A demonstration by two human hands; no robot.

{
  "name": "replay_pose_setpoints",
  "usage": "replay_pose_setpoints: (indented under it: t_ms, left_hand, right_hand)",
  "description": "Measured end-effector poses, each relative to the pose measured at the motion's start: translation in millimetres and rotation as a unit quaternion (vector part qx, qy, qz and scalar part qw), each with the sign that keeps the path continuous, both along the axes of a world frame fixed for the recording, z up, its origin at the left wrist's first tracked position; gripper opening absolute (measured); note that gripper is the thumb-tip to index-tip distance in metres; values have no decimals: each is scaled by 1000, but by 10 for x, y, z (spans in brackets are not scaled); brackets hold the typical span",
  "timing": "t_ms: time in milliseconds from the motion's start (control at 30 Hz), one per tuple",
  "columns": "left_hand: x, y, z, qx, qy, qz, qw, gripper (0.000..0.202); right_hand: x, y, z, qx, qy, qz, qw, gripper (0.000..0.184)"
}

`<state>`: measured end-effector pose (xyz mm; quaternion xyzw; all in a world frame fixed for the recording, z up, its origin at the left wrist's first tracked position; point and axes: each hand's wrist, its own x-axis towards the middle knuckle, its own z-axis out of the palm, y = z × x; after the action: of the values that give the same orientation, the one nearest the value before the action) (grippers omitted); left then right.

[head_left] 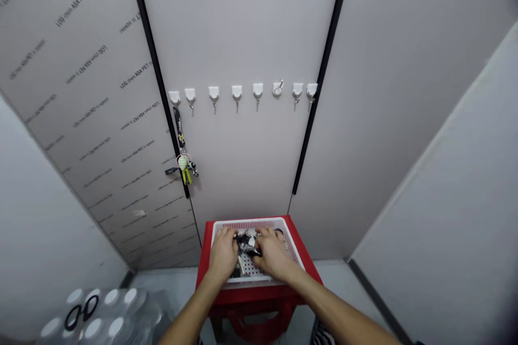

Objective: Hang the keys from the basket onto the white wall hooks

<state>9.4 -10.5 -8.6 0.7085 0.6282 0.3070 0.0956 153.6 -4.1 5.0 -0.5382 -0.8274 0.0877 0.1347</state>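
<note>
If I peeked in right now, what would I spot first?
Probably the bright red stand low in the middle, where a left hand and right hand reach into a white basket. Above, white hooks line the pale wall, with a keychain bundle dangling at the left end. At lower left, black loops, perhaps scissors, rest on white-capped bottles.
</note>
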Motion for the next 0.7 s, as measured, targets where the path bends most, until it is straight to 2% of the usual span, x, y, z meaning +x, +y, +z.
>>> replay_pose_setpoints:
  t_ms: [100,200,267,333,400,467,533,700]
  left_hand:
    - [5,-11,15,20,-115,-6,993,20]
    - [89,-14,45,-84,-257,-22,962,30]
    - [166,-4,85,-176,-373,-27,910,40]
    - [225,13,146,-233,-484,-36,843,46]
    - [247,33,219,-251,-569,-49,782,49]
    - [234,54,288,-236,-623,-51,744,46]
    - [201,78,336,-209,-648,-43,732,40]
    - [125,127,375,-172,-651,-17,739,33]
  right_hand:
    - [67,62,74,-26,100,-46,994,12]
    - [62,109,146,-84,243,-41,965,9]
    - [20,96,198,-112,331,-20,937,6]
    - [-32,51,260,-133,385,-1,913,5]
    - [-73,-2,320,-145,405,10,902,5]
    - [-93,-38,352,-154,405,21,901,5]
    - [-93,-48,338,-155,396,28,905,6]
    - [-59,-26,201,-158,393,27,905,6]
